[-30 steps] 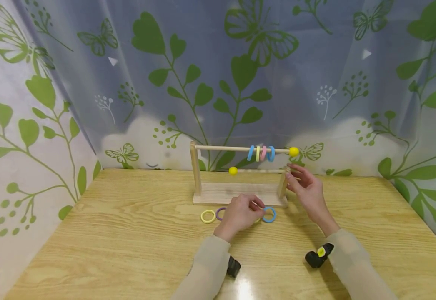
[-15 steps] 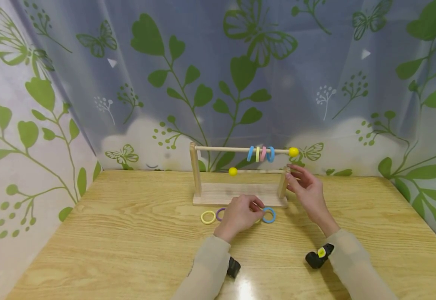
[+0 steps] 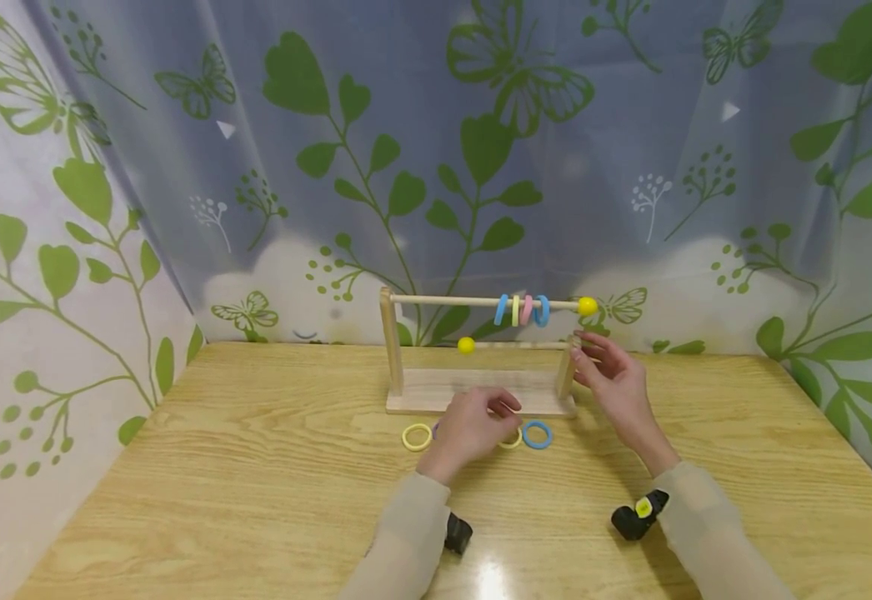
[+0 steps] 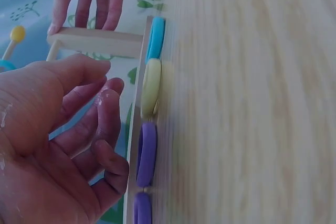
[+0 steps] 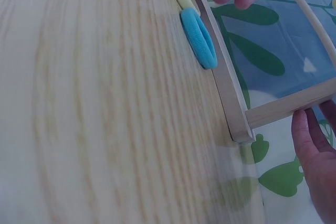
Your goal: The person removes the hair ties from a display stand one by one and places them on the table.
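Note:
My left hand (image 3: 473, 427) hovers over a row of rings, its fingers loosely bent around nothing. Beneath or beside it lie a yellow ring (image 3: 511, 440), a blue ring (image 3: 537, 435) and purple rings (image 4: 147, 153), partly hidden by the hand in the head view. A second yellow ring (image 3: 417, 437) is at the row's left end. Behind the row stands a wooden stand (image 3: 406, 403) with two rods. With thumb and fingers, my right hand (image 3: 616, 387) holds the top of its short right post (image 3: 566, 375); some fingertips are hidden there.
On the upper rod (image 3: 443, 300) hang several rings, including a pink ring (image 3: 528, 311). Yellow balls cap the rod ends, one ball (image 3: 588, 307) at upper right and another ball (image 3: 466, 345) lower down. A leaf-patterned curtain (image 3: 376, 167) rises behind the table (image 3: 271, 467).
My left hand has shifted slightly left, away from the blue ring, and its thumb and fingertips have parted. More of the nearby yellow ring shows. My right hand stays at the post.

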{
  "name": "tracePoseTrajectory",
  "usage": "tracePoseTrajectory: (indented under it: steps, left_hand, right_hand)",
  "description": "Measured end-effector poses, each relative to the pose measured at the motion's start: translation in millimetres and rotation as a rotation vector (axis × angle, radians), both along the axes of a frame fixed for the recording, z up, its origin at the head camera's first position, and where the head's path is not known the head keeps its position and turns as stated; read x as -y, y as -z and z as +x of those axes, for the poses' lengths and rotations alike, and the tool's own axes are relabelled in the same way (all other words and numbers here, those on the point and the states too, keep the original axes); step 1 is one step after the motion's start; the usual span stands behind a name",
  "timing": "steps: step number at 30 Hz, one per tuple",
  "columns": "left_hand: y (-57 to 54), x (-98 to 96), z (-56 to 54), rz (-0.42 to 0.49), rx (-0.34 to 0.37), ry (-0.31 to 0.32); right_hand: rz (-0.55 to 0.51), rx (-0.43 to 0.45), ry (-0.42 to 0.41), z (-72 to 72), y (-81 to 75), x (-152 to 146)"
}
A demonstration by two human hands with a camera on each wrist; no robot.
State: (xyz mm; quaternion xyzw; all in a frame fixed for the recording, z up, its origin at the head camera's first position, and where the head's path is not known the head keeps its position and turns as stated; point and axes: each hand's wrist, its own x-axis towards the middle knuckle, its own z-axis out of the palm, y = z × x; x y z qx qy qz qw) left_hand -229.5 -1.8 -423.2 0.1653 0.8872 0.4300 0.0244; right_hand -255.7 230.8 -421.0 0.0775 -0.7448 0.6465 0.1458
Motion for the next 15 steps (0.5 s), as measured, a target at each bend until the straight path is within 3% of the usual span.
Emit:
tracePoseTrajectory:
  steps: [5, 11, 15]
  left_hand:
    - [-1.9, 7.6, 0.1, 0.054, -0.015, -0.007]
    - [-8.1, 17.2, 3.0, 0.162, 0.04, -0.017]
    - [-13.1, 24.5, 3.2, 0.152, -0.022, -0.041]
  right_hand:
    - [-0.003, -0.007, 0.001, -0.8, 0.4, -0.3]
    - [-0.014, -0.013, -0.004, -1.4, 1.2, -0.3]
    - [-0.007, -0.008, 0.003, -1.0, 1.2, -0.1]
